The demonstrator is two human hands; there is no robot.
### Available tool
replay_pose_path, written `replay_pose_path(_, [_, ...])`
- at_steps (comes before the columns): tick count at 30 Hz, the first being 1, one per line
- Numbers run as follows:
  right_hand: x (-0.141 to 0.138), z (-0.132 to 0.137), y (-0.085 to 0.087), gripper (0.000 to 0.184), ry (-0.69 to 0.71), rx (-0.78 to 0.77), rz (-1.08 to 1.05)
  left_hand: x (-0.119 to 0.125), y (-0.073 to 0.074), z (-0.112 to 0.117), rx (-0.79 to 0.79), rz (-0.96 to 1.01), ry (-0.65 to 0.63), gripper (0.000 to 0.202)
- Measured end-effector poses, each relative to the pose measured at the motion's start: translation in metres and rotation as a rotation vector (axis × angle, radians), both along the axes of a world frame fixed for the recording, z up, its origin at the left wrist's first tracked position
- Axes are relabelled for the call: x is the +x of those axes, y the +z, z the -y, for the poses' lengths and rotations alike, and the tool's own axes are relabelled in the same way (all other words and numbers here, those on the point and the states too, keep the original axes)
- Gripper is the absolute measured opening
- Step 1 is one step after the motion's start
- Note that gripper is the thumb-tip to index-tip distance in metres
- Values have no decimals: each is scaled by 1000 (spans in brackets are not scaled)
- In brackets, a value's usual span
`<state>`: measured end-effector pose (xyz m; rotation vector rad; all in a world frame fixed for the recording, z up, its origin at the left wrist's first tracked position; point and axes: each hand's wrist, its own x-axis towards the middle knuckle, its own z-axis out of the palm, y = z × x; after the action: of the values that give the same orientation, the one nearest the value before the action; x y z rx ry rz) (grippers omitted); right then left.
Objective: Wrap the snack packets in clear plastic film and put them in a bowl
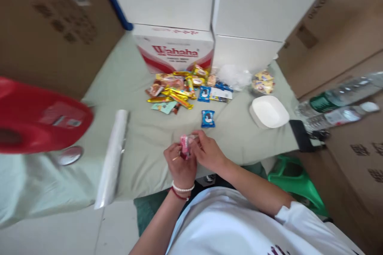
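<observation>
My left hand (178, 164) and my right hand (207, 150) are close together over the pale green cloth (140, 87), both pinching a small pink snack packet (184, 145). A thin stick-like bit pokes out beside my left fingers. My left wrist wears a white bead bracelet and a red string. Just beyond my hands lies a single blue packet (208, 118). Farther back sits a heap of yellow, gold, brown and blue snack packets (182, 87).
A white square bowl (269, 112) sits at the right. A roll of clear film (113, 157) lies at the left near a red object (38, 121) and a metal lid (69, 155). Cartons ring the cloth; bottles (338, 105) lie right, and a green stool (295, 179).
</observation>
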<state>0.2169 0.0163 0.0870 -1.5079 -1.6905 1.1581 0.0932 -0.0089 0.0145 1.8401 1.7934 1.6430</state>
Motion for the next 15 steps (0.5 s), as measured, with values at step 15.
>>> replay_pose_path(15, [201, 50, -2, 35, -418, 22, -247, -38, 9, 15, -87, -232, -657, 31])
